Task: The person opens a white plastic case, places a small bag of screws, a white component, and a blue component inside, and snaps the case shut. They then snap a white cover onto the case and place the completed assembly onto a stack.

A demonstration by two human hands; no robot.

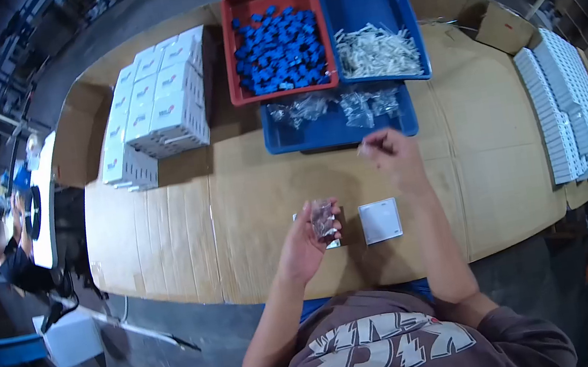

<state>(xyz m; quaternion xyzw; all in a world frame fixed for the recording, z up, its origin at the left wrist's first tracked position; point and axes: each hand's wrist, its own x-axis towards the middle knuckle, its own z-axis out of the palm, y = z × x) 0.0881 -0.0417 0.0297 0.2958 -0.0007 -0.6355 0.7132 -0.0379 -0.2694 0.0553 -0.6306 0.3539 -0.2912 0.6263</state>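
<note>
Sitting at cardboard-covered table [165, 233], gripping small clear bag [323, 219] in left hand [307, 246].
Facing rows of white boxes [564, 105] along the right edge and stacked white cartons [154, 113] at far left. Looking past red tray [259, 0] filled with blue caps [280, 49], sitting side by side with blue tray [366, 2] holding white parts [377, 51], and lower blue tray [332, 136] just in front carrying clear bags [332, 106]. Raising right hand [393, 157] just in front of that lower tray, pinching thumb and fingertips narrowly together, not able to tell whether anything is between them. Closing left hand around the small clear bag, holding it over the table near the front edge, just left of white square plate [380, 221] lying flat on the cardboard, well apart from the trays.
</note>
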